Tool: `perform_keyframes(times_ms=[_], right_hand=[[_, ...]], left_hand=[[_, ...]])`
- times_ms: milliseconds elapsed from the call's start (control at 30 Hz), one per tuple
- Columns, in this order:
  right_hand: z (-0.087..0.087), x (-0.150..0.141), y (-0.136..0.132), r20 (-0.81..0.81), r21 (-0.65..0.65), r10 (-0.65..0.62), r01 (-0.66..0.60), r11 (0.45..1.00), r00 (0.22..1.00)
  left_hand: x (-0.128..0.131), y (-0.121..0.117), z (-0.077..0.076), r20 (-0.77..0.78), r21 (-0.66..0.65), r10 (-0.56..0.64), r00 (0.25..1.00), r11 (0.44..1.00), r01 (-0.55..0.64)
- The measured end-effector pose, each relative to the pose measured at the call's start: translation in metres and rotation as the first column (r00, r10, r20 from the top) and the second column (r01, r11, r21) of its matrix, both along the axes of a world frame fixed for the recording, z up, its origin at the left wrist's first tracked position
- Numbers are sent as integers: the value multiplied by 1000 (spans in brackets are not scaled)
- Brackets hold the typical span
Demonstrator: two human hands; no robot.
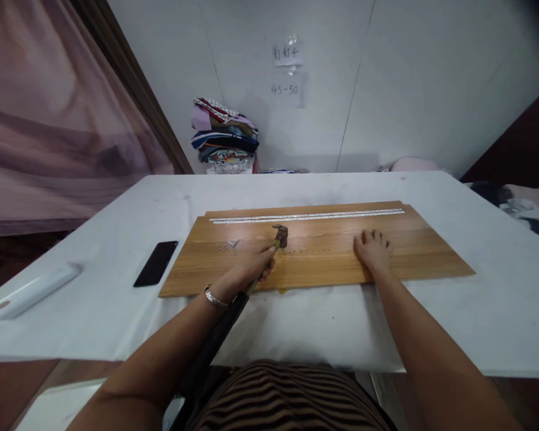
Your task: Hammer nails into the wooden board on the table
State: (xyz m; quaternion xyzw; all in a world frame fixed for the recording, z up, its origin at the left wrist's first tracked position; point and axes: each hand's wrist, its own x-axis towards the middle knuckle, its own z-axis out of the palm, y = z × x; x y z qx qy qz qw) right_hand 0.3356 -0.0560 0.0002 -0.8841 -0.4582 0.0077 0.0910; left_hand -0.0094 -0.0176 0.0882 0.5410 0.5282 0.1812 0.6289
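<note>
The left grip (257,266) wraps a hammer (282,237) over a board (413,254) on the tabletop (476,323), the right grip (374,251) rests spread on that board, and dark dots (312,251) — seemingly nails already driven — show, with loose nails (230,245) apparently left.

A shiny silver-toned band (214,297) circles the wrist (224,286) of the left hand (257,265). Nearer than that band, the forearm (161,353) is bare, and a brown-and-black striped top (282,398) covers the torso.

The claw hammer (237,309) slants over a brown board (420,251) bearing loose nails (232,245).
</note>
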Motion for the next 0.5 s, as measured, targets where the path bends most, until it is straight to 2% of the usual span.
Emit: perform_keyframes(times_ms=[233,500], right_hand=[[0,0,0,7,4,-6,6,1000,1000],[-4,2,1,21,4,-1,1,1000,1000]], left_hand=[[4,-1,-2,-38,-55,17,999,998,-20],[3,-1,5,10,-51,21,1000,998,-21]])
